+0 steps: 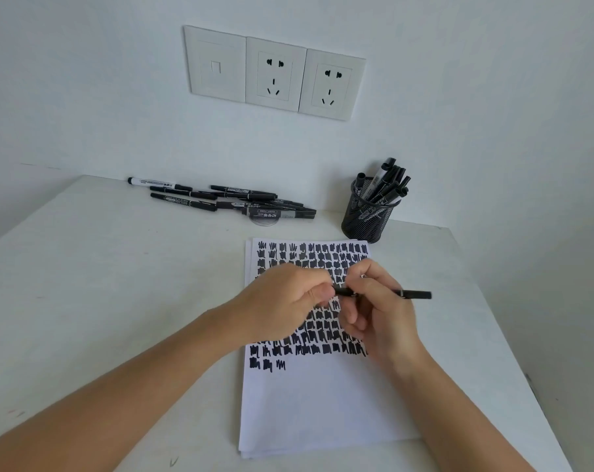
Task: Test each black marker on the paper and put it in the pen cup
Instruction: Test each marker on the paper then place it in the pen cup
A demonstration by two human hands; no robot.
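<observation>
A black marker (415, 294) lies level above the paper (309, 407), held between both hands. My right hand (377, 308) grips its barrel, with the far end sticking out to the right. My left hand (288, 301) pinches the marker's left end, where the cap or tip is hidden by my fingers. The paper is a white stack covered in rows of black scribble marks down to about its middle. A black mesh pen cup (367, 219) stands at the back right and holds several markers. A pile of several black markers (234, 201) lies at the back of the table.
The white table (101, 301) ends at a white wall with two sockets and a switch plate (275, 73). A small clear round object (265, 221) lies under the marker pile. The table's right edge runs close to the paper.
</observation>
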